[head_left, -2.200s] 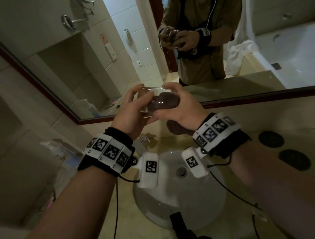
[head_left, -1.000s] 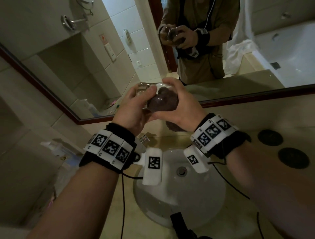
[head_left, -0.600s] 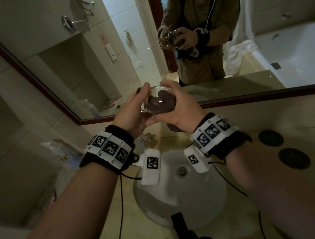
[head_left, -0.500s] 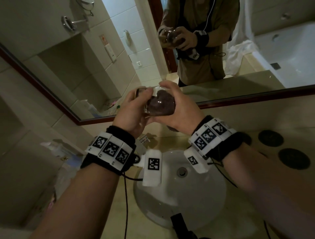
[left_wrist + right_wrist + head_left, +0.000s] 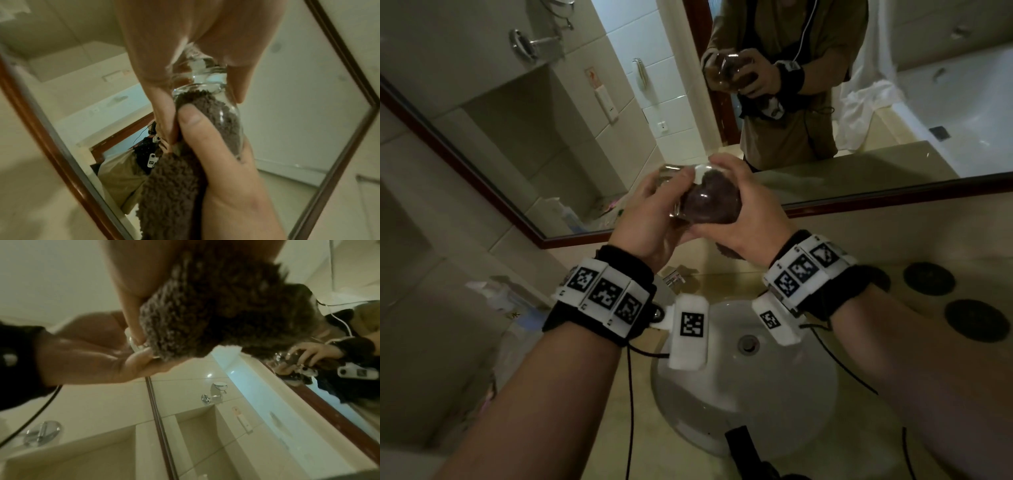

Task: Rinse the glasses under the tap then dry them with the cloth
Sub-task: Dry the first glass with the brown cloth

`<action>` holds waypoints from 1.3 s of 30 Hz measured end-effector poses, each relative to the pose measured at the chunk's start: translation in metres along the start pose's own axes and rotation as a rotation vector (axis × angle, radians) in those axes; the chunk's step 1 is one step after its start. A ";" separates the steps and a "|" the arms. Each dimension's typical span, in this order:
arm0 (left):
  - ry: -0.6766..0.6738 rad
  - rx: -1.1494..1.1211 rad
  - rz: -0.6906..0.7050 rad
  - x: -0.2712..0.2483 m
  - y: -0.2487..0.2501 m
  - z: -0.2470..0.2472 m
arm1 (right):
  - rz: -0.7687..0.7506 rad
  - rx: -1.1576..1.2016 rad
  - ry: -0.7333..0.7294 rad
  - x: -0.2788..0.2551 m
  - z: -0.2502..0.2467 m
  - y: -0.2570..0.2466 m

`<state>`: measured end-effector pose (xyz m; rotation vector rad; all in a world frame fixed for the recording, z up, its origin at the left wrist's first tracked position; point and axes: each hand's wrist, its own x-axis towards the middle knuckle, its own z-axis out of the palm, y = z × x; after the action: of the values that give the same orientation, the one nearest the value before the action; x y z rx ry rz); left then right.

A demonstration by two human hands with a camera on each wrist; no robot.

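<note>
step: drying | glass [image 5: 690,200] at 12 o'clock above the basin [image 5: 774,394] | left hand [image 5: 650,219] grips glass | right hand [image 5: 743,219] grips cloth [image 5: 710,205] stuffed inside | risk: wet glass slips, twisting loosens grip

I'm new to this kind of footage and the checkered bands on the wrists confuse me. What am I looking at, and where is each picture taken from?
No machine here: a person's two bare hands, with cameras strapped on. The wide picture comes from a camera on the head, looking down over a white sink in a beige counter that faces a mirror; two dark round mats lie on the counter. The other two pictures come from small cameras on each wrist, looking along the fingers. The left hand grips a clear glass. The right hand holds a brown cloth and has pushed part of it inside the glass, so this looks like the drying step. The mirror shows the same person.
</note>
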<state>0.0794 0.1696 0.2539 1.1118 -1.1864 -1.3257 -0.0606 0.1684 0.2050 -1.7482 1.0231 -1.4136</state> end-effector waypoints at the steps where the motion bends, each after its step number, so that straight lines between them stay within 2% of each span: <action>1: 0.004 0.024 0.019 0.001 0.000 0.000 | 0.019 0.027 0.003 0.000 0.000 0.001; 4: -0.028 0.094 0.079 0.000 -0.002 -0.003 | 0.163 0.184 -0.038 0.003 -0.003 0.006; 7: -0.091 0.132 0.074 0.000 -0.001 -0.006 | 0.275 0.288 -0.116 0.007 -0.010 0.010; 9: -0.084 0.057 0.036 0.001 -0.002 -0.007 | 0.249 0.237 -0.095 0.006 -0.011 0.007; 12: -0.068 -0.039 -0.035 0.001 0.000 -0.002 | 0.098 0.063 0.015 0.006 -0.006 -0.002; 15: -0.067 -0.046 -0.026 0.002 0.000 0.003 | 0.010 -0.051 0.028 0.004 -0.001 -0.003; 18: -0.026 0.008 0.038 0.003 0.003 0.003 | 0.065 0.040 0.027 0.003 -0.003 -0.001; 21: -0.048 0.124 0.101 0.001 0.003 -0.002 | 0.230 0.222 -0.086 0.006 -0.009 0.002; 23: -0.080 0.135 0.086 -0.001 0.003 -0.005 | 0.272 0.266 -0.140 0.007 -0.012 0.004; 27: -0.107 -0.002 -0.011 -0.002 0.006 -0.007 | 0.104 0.048 0.028 0.003 -0.003 -0.007; 30: -0.088 -0.025 -0.030 -0.002 0.006 -0.006 | 0.008 -0.053 0.051 0.000 0.007 -0.009; 33: -0.039 0.027 0.009 -0.002 0.005 -0.010 | 0.098 0.001 0.033 0.001 0.012 -0.004; 36: -0.078 0.128 0.085 -0.002 0.004 -0.021 | 0.294 0.239 -0.151 0.006 0.004 -0.002; 37: -0.105 0.127 0.085 -0.003 0.005 -0.024 | 0.319 0.304 -0.206 0.008 0.001 -0.002; 39: -0.111 0.049 0.049 -0.004 0.005 -0.030 | 0.280 0.269 -0.183 0.010 0.006 -0.005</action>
<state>0.1103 0.1711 0.2565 1.0481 -1.3253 -1.3415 -0.0532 0.1627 0.2130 -1.4459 0.8934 -1.1351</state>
